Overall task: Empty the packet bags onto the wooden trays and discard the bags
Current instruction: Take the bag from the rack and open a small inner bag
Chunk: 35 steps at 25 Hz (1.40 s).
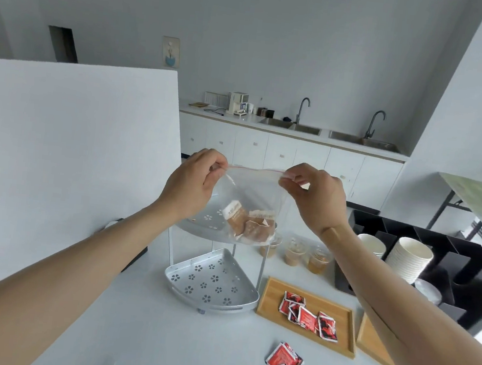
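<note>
Both hands (pixel 192 180) (pixel 315 196) pinching bag (pixel 254 195), packets (pixel 248 224) below grip

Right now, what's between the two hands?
In the head view, only the clear zip bag's closed top edge spans between left hand and right hand; brown packets hang inside below.

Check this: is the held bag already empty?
No, brown packets sit at the bottom of the clear bag that the left hand and right hand pinch.

two-tier metal rack (pixel 211 286) standing mid-surface | three lidded drink cups (pixel 296 255) sitting just right of it | black organiser (pixel 463 265) holding stacked paper bowls (pixel 408 259) far right | sinks (pixel 328 132) lying along far counter
</note>
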{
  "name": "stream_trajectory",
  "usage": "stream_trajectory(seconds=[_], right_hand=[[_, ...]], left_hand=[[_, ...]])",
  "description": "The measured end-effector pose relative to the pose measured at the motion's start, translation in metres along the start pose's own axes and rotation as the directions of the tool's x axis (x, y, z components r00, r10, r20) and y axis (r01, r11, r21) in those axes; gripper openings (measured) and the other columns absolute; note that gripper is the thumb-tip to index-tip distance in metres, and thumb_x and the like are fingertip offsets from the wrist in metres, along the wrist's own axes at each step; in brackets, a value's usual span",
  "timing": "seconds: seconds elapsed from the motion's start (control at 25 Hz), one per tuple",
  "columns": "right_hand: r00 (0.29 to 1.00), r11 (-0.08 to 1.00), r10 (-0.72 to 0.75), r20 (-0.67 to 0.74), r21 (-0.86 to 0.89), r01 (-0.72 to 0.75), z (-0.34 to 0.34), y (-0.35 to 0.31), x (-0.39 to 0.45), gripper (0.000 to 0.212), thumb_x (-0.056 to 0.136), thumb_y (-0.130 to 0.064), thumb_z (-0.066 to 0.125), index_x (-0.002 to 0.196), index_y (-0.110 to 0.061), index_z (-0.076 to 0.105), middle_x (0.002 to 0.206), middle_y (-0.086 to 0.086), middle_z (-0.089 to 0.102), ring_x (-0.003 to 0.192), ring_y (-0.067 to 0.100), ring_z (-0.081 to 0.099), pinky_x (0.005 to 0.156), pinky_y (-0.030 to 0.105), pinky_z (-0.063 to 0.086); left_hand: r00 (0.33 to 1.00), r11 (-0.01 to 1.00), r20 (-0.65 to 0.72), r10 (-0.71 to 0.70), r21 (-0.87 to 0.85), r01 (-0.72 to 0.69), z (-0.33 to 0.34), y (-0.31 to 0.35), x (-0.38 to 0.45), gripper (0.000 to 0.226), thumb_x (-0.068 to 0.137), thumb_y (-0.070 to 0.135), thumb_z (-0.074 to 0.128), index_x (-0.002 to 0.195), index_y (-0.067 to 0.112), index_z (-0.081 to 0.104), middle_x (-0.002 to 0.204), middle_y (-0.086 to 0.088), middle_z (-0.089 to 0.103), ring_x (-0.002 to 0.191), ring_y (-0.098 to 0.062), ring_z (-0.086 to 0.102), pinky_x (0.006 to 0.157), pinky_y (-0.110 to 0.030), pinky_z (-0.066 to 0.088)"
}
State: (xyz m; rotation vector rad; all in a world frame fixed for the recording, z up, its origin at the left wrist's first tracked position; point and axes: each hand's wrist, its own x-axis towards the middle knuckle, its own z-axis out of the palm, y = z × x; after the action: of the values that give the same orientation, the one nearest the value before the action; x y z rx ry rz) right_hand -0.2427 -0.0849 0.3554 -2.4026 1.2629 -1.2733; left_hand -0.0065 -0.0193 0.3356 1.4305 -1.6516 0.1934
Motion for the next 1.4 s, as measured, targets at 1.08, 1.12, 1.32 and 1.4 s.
stream_trajectory(seconds=[1.08, 1.12, 1.32, 1.4], right_hand=[[0.754, 0.803, 0.595, 0.28, -0.157, -0.575, -0.153, 0.187, -0.426, 0.009, 0.083, -0.026, 0.072, 0.082, -0.034, 0.068, 0.074, -0.029, 0.062, 0.085, -0.007, 0.06, 0.069, 0.013, 0.045], [0.744, 0.795, 0.606, 0.281, -0.162, -0.585, -0.15, 0.188, -0.434, 0.009, 0.083, -0.026, 0.072, 0.081, -0.034, 0.068, 0.073, -0.028, 0.062, 0.083, -0.006, 0.06, 0.069, 0.015, 0.047], [0.772, 0.823, 0.567, 0.286, -0.172, -0.541, -0.144, 0.194, -0.445, 0.012, 0.081, -0.022, 0.073, 0.081, -0.032, 0.066, 0.074, -0.022, 0.064, 0.076, -0.001, 0.059, 0.066, 0.024, 0.05], [0.809, 0.857, 0.515, 0.283, -0.163, -0.488, -0.14, 0.193, -0.442, 0.013, 0.079, -0.023, 0.075, 0.084, -0.032, 0.066, 0.074, -0.021, 0.061, 0.072, -0.001, 0.057, 0.063, 0.022, 0.049]], left_hand=[[0.643, 0.733, 0.756, -0.123, -0.368, 0.572, 0.248, 0.21, -0.296, 0.011, 0.088, 0.019, 0.061, 0.086, 0.03, 0.062, 0.093, 0.009, 0.061, 0.093, -0.01, 0.059, 0.074, -0.022, 0.046], [0.629, 0.74, 0.766, -0.132, -0.346, 0.577, 0.252, 0.21, -0.303, 0.017, 0.089, 0.015, 0.062, 0.086, 0.032, 0.061, 0.094, 0.008, 0.061, 0.093, -0.009, 0.059, 0.073, -0.023, 0.047], [0.611, 0.707, 0.768, -0.195, -0.321, 0.63, 0.26, 0.214, -0.315, 0.024, 0.088, 0.014, 0.063, 0.083, 0.037, 0.062, 0.094, 0.008, 0.06, 0.091, -0.005, 0.059, 0.069, -0.017, 0.045], [0.614, 0.706, 0.765, -0.195, -0.325, 0.629, 0.261, 0.214, -0.314, 0.022, 0.088, 0.015, 0.063, 0.085, 0.037, 0.063, 0.095, 0.008, 0.06, 0.093, -0.005, 0.058, 0.068, -0.015, 0.044]])
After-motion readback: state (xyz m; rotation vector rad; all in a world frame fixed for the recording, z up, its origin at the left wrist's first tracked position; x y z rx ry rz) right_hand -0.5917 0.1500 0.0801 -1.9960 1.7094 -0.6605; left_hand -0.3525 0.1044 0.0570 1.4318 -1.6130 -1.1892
